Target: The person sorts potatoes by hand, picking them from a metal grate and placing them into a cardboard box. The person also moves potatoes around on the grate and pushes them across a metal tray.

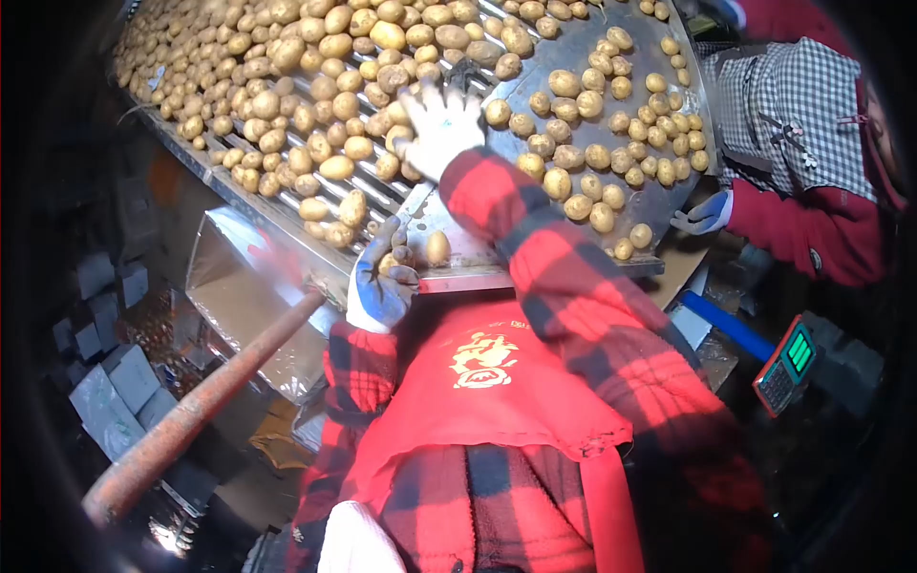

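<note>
So, we've got potatoes point(336, 167) packed all over the left and far part of a metal desk point(470, 231), lumpy and round to oval, tan to yellow-brown, a few with darker, dirty-looking skins. Over there they sit on straight, shiny bars point(380, 193) with dark gaps between. On the right the surface turns into a flat grey plate, scuffed and smudged, with a looser scatter on top.

Our left hand point(385, 279), in a blue and white glove with grey, grubby fingers, is partly closed around a potato point(389, 264) at the near edge. The fingers cover a lot of it, so we can't tell if there's a second one in there. One lone potato point(437, 248) stands just beside that hand. Our right hand point(442, 129) is wide open, fingers fanned over the spot where bars meet plate. Glare washes its glove nearly white, and we can't tell whether the fingertips press on anything.

Fuzzy red-and-black check sleeves point(583, 263) and a smooth red apron point(544, 406) with a yellow print fill the bottom. A rough, rusty pole point(205, 406) cuts in at lower left. The co-worker point(798, 119) in a gingham apron is cropped by the dark lens rim, and the lower corners are murky.
</note>
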Tool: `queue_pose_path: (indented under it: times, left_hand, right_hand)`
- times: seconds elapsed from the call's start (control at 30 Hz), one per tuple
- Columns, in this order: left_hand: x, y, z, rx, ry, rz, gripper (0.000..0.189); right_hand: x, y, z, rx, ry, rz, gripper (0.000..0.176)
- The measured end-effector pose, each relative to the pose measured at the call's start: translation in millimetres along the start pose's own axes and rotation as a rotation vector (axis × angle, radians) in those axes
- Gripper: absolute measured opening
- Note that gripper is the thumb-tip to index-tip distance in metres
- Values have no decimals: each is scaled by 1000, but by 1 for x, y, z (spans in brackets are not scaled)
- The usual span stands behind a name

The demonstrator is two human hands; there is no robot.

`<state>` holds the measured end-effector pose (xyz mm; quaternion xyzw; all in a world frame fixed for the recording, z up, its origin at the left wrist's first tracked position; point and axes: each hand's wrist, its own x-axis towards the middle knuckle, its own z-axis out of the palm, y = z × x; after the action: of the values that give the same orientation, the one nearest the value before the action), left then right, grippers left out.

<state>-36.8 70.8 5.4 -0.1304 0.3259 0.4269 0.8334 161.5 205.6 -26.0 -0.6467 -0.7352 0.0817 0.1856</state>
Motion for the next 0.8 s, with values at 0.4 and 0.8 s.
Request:
queue_pose_path:
  times: [0.4,0.8]
  left_hand:
    - [6,-9,18,283,17,56,47]
    - [1,-22,24,406,-9,-26,44]
  right_hand:
    - [-20,124,-74,-354,61,264,39]
    - [-67,115,-106,-136,35,293,40]
